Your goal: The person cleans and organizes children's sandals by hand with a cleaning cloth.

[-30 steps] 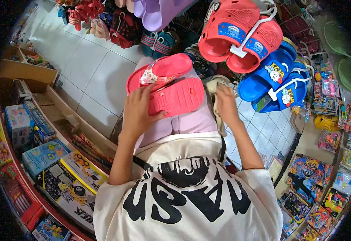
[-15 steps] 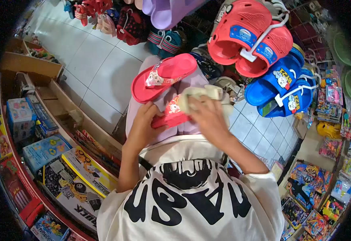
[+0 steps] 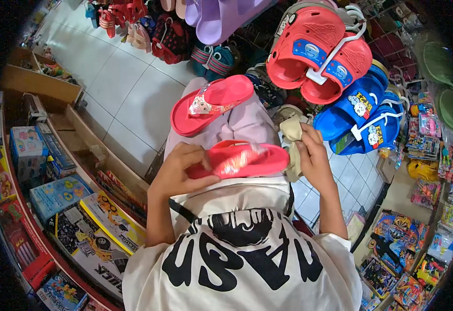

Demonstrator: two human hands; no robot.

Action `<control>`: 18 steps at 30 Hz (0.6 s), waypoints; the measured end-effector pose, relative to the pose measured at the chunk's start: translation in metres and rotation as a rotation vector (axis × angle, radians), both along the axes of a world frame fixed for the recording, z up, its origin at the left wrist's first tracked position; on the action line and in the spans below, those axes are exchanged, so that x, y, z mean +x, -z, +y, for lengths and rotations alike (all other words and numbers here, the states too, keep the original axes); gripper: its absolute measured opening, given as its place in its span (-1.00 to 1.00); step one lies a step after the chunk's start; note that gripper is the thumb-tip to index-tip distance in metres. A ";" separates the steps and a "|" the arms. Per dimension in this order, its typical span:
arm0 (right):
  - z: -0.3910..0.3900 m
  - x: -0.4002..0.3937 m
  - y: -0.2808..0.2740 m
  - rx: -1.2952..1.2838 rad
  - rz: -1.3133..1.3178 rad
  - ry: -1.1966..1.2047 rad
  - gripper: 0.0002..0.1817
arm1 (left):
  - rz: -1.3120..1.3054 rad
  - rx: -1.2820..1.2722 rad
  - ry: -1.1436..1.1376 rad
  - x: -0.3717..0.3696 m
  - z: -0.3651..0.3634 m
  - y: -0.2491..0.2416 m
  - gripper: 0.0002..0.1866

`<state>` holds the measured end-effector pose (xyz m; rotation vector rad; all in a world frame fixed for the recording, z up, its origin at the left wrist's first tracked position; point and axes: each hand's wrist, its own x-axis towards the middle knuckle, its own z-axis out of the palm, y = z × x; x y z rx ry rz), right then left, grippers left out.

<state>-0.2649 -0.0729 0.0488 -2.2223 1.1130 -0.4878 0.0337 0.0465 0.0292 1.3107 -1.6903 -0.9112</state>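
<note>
My left hand (image 3: 187,168) is closed around one end of a red-pink flip-flop (image 3: 273,159), thumb on top, low over my lap. Motion smears the printed strap of this sandal. A cream cloth (image 3: 293,129), crumpled, is gripped in my right hand (image 3: 313,158) close to the sandal's other end. The matching flip-flop (image 3: 185,118), with a cartoon figure on its strap, lies on my pink-clad lap (image 3: 247,124) farther forward; neither hand touches it.
Red clogs (image 3: 309,49) and blue slides (image 3: 359,111) hang on white hangers at the right. Purple footwear (image 3: 211,23) hangs ahead. Boxed toys (image 3: 94,243) fill a shelf on the left; packaged toys (image 3: 400,233) line the right. White floor tiles (image 3: 117,83) lie beyond.
My right hand has moved right with the cloth, off the strap toward the sandal's end. The held flip-flop has turned more level and shows more fully. The other sandal stays on my lap.
</note>
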 end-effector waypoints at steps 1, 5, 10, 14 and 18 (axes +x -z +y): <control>0.000 0.000 0.002 0.019 -0.025 0.023 -0.76 | 0.074 0.108 -0.042 -0.003 -0.001 0.002 -0.64; -0.001 -0.004 0.005 0.035 -0.020 0.033 -0.75 | -0.237 -0.031 -0.117 -0.026 -0.018 0.015 -0.44; 0.002 -0.003 -0.003 0.010 -0.088 0.044 -0.72 | -0.299 0.302 0.111 -0.031 -0.026 0.033 -0.32; 0.012 0.016 -0.019 -0.295 -0.070 0.054 -0.70 | -0.354 0.071 -0.127 -0.042 -0.021 0.011 -0.36; 0.034 0.058 -0.001 -0.381 0.140 -0.239 -0.70 | -0.363 0.130 -0.183 -0.053 -0.016 0.007 -0.34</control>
